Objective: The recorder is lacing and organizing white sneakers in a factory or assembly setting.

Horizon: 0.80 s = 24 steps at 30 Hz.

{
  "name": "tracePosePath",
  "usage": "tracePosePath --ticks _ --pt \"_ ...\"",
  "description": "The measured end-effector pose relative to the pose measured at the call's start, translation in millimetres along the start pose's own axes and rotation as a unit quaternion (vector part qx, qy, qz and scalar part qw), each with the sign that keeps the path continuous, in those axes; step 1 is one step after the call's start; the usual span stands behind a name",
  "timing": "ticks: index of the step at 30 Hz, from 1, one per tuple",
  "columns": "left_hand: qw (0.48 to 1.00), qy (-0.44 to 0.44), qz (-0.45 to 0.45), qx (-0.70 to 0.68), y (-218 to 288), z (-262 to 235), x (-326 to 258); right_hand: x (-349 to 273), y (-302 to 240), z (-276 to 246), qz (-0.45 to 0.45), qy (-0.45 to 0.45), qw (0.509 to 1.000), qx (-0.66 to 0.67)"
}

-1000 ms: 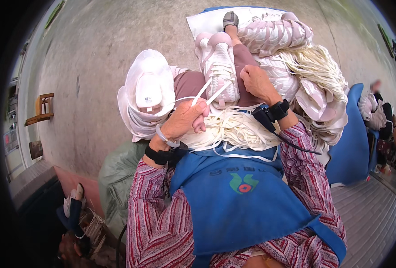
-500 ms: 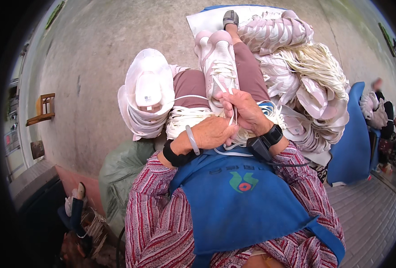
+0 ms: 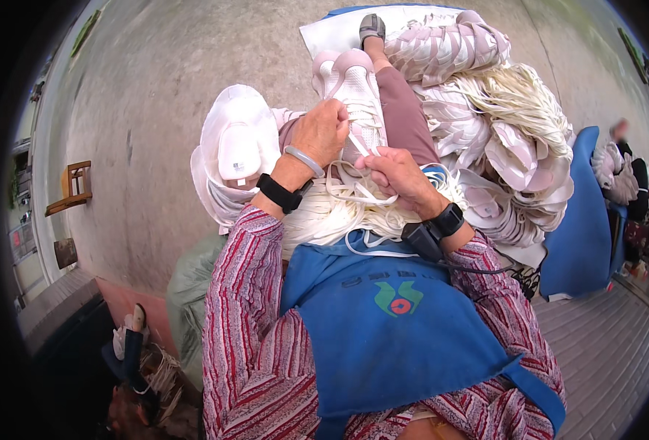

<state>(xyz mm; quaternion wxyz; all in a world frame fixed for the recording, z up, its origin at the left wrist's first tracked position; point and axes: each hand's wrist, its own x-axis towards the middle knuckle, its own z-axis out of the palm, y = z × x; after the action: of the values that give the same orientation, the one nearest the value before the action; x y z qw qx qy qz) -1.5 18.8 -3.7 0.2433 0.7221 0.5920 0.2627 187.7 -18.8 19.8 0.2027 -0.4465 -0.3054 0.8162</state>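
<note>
A white and pink shoe upper (image 3: 359, 92) lies lengthwise over my lap, its far part laced with white lace. My left hand (image 3: 323, 130) is closed against the left edge of this upper; its fingertips are hidden, so what they grip does not show. Lower down on the right, my right hand (image 3: 399, 176) pinches a flat white shoelace (image 3: 359, 144) that runs up to the upper's near eyelets. Beneath both hands, a thick bundle of loose white laces (image 3: 317, 224) covers my lap and the top of my blue apron (image 3: 405, 352).
Stacked white uppers (image 3: 238, 139) stand left of my legs. To the right are a large heap of pink-white uppers (image 3: 511, 158) and a hank of cream laces (image 3: 518, 92). A blue board (image 3: 575, 227), a wooden stool (image 3: 75, 188) and a green sack (image 3: 192, 301) are farther out. Other people sit at both sides.
My left hand has moved up and away from my right hand, to the upper's left edge. My right hand stays nearly in place, pinching the lace. The view has shifted slightly.
</note>
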Motion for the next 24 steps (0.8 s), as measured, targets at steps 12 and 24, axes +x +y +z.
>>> tracePosePath --ticks 12,24 --pt "0.99 -0.044 0.134 0.017 -29.4 8.4 -17.6 -4.6 -20.5 -31.8 -0.016 -0.101 0.987 0.124" --pt "0.704 -0.204 -0.359 -0.578 26.0 11.7 -32.6 1.0 31.1 11.4 -0.41 -0.001 0.735 -0.539"
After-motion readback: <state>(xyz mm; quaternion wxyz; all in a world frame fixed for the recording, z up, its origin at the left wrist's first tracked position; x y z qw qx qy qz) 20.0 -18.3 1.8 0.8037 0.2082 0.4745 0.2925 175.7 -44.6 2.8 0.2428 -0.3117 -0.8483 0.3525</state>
